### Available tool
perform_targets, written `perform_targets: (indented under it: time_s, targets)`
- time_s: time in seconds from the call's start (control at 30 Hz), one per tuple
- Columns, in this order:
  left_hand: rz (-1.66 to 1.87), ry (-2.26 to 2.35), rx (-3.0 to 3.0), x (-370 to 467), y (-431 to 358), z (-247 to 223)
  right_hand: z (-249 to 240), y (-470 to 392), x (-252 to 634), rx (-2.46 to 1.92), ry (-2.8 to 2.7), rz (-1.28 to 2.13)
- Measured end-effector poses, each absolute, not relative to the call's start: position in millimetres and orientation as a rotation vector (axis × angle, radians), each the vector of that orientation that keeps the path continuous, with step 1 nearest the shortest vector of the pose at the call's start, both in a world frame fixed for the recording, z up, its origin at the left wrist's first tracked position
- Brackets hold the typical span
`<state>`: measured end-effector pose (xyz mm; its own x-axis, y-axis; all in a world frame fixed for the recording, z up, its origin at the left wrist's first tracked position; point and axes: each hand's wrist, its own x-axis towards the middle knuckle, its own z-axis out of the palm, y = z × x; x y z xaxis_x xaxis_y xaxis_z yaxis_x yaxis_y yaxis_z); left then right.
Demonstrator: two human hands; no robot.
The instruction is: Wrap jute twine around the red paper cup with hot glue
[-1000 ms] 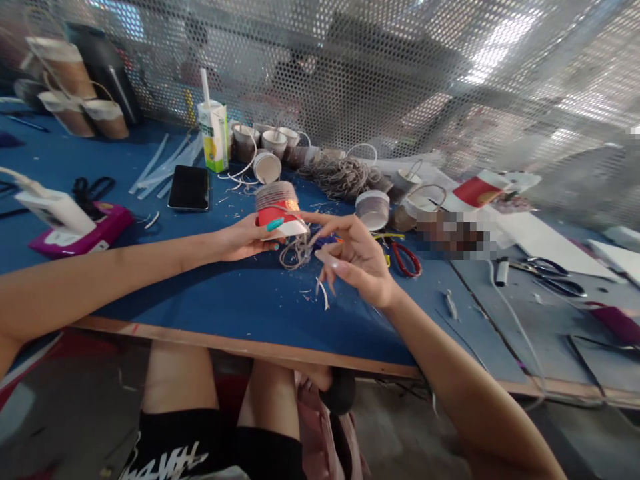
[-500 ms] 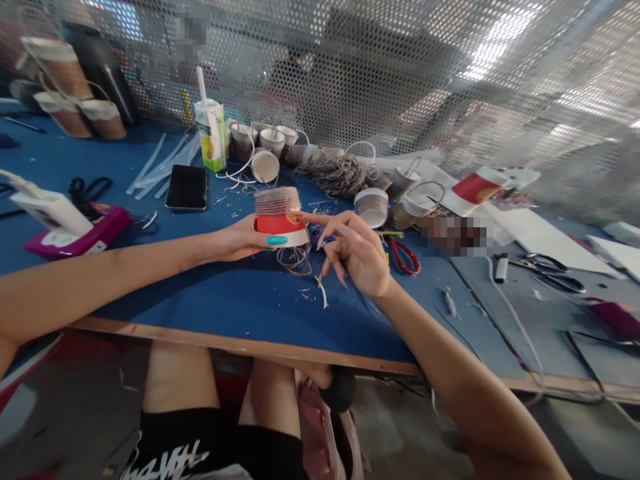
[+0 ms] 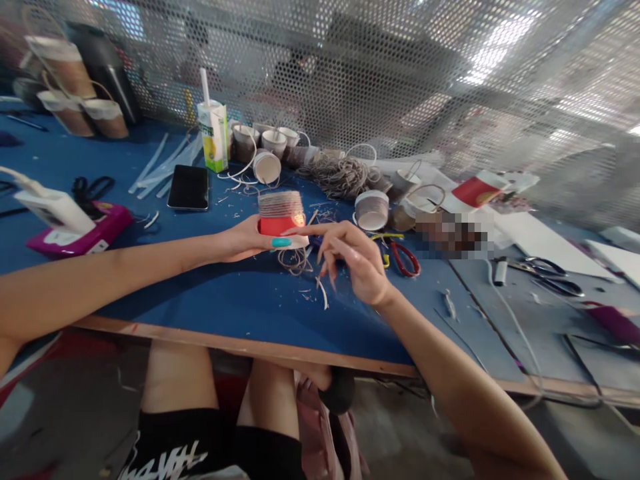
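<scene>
My left hand is wrapped round a red paper cup, its thumb lying across the white rim at the lower side. Grey twine is wound in rows round the upper part of the cup. My right hand is open at the cup's right, its index finger stretched over the red surface near the rim and the other fingers loosely bent. Whether that fingertip touches the cup I cannot tell. A loose tangle of twine lies below the cup.
Behind are a drink carton, a black phone, a heap of twine and several small cups. Red-handled scissors lie right of my right hand, black-handled scissors farther right. A purple power strip sits left.
My right index finger has moved from the cup's right edge, near the winding, down and left across the red part towards the rim. My left hand keeps its hold.
</scene>
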<state>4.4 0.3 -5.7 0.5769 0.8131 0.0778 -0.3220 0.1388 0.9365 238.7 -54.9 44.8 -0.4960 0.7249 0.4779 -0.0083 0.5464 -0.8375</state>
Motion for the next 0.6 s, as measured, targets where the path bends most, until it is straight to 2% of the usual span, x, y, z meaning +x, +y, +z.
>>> perform_targets:
  time_s: [0.13,0.43,0.6]
  targets:
    - [0.868,0.485,1.196,6,-2,-2,44,-57,238,-0.529,-2.000,1.040]
    - [0.856,0.511,1.126,0,-1,-3,44,-38,240,-0.764,-1.447,0.979]
    - [0.838,0.511,1.106,0,0,-3,47,-45,240,-0.628,-1.522,1.076]
